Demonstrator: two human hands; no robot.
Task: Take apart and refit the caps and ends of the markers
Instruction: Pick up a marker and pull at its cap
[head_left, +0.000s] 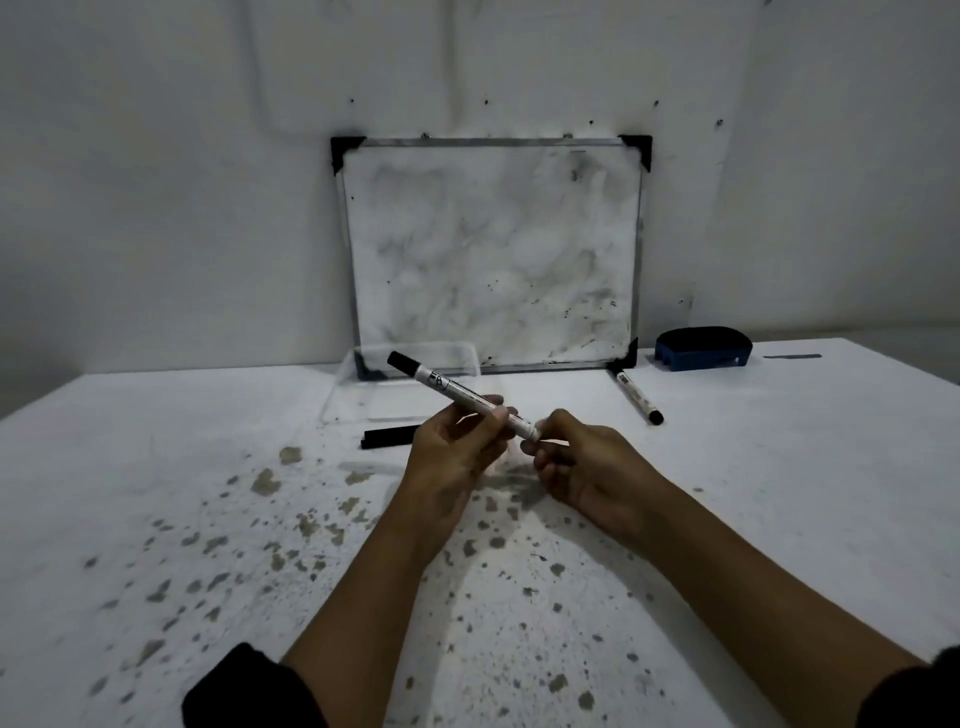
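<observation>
Centrally, above the stained white table (779, 519), your left hand (457, 452) held the marker (462, 397) by its lower barrel, fingers curled closed around it, the body tilted so that its black capped end pointed up and to the left, clear of the surface. Your right hand (582, 462) met the marker's near end, fingertips pinched narrowly around that end; whether an end piece was on or off could not be told, since the fingers covered it. Both hands hovered over the middle of the table, well apart from its left and right edges, with bare speckled surface open toward you. A black cap (387, 435) lay flat on the table just left of your left hand. Behind it sat a clear tray (415, 400), partly in front of the smudged whiteboard (493, 254), which leaned against the wall at the table's far edge. A second marker (638, 396) lay flat to the right of your hands, near the whiteboard's lower right corner, its dark end toward you. A blue eraser (704, 349) rested farther right, close to the far edge. Dark sleeves (249, 691) showed at both forearms near the bottom of the view
</observation>
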